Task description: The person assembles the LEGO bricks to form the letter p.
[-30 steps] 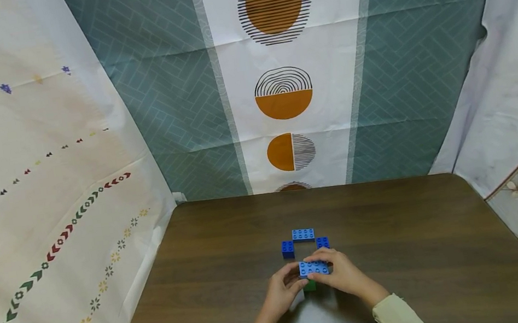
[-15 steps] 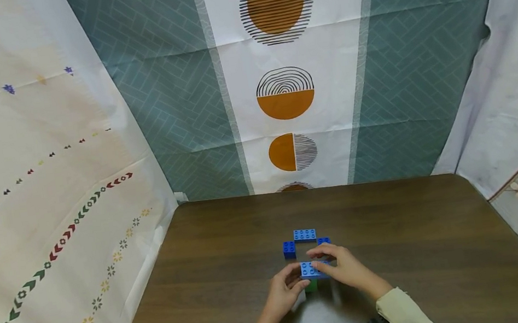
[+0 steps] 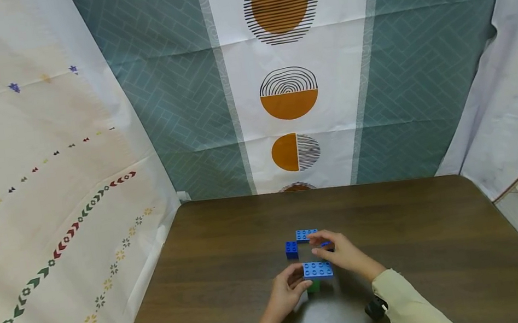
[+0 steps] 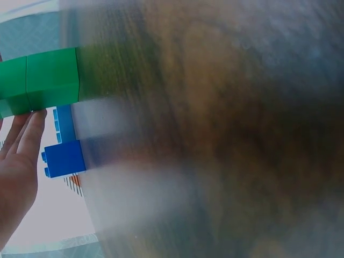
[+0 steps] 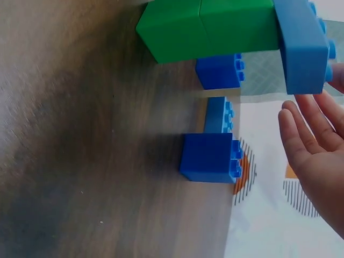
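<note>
A light blue toy brick (image 3: 317, 269) lies across the top of two stacked green bricks (image 5: 215, 27), its right end overhanging. My left hand (image 3: 282, 296) holds the left side of this stack; in the left wrist view its fingertips touch the green bricks (image 4: 52, 78). My right hand (image 3: 344, 253) is off the stack, fingers loosely bent, holding nothing; in the right wrist view it is beside the light blue brick (image 5: 305, 54). Behind stand a dark blue brick (image 3: 291, 249), a second light blue brick (image 3: 303, 235), and another dark blue brick partly hidden by my right hand.
Everything stands on a brown wooden table (image 3: 214, 267). A patterned teal and white cloth (image 3: 260, 167) hangs behind its far edge. Pale cloths hang on both sides. A dark band with a small device (image 3: 376, 309) sits at my right wrist.
My right hand has let go of the light blue brick on the stack and moved away, forward and right. My left hand has stayed at the stack's left side. The view has shifted slightly.
</note>
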Demonstrator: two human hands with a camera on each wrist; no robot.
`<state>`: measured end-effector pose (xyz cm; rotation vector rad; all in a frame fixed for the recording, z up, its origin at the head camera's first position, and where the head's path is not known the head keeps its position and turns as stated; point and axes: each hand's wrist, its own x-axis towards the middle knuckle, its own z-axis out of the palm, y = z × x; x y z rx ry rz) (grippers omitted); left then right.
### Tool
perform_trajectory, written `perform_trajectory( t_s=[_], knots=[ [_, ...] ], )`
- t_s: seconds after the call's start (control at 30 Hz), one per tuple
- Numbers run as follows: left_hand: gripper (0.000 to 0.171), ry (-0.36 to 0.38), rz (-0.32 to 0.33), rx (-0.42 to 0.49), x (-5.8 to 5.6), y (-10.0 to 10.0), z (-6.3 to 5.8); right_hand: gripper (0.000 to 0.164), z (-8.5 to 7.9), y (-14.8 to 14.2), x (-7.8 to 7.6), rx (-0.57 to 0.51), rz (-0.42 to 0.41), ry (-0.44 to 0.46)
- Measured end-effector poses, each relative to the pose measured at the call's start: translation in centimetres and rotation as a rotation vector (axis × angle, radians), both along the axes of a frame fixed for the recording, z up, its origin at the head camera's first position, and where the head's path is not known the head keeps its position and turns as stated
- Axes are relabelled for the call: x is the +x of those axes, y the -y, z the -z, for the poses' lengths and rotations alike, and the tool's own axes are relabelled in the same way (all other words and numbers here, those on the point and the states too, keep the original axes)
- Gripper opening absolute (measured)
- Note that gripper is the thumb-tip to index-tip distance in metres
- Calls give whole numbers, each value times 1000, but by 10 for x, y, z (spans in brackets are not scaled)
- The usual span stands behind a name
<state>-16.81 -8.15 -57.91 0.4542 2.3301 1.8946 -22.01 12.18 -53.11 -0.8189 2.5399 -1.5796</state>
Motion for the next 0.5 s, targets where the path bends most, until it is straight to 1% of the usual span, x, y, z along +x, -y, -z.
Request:
perform_trajectory(
  t_s=[0.23,0.33,0.37,0.43,0.5],
  knots=[
    [32,-2,8,1,-1,0,1,42,3,1,-16,12,-35,50],
    [32,-6,8,-8,0,0,0,47,6,2,-21,1,-70,47],
    [31,-6,6,-11,0,0,-1,48,7,3,-23,5,-82,31],
    [31,-19,6,-19,2,-1,-5,51,10,5,-28,1,-103,29],
    [30,-32,6,-19,5,-2,-12,51,13,8,-32,9,-114,35]
  ],
)
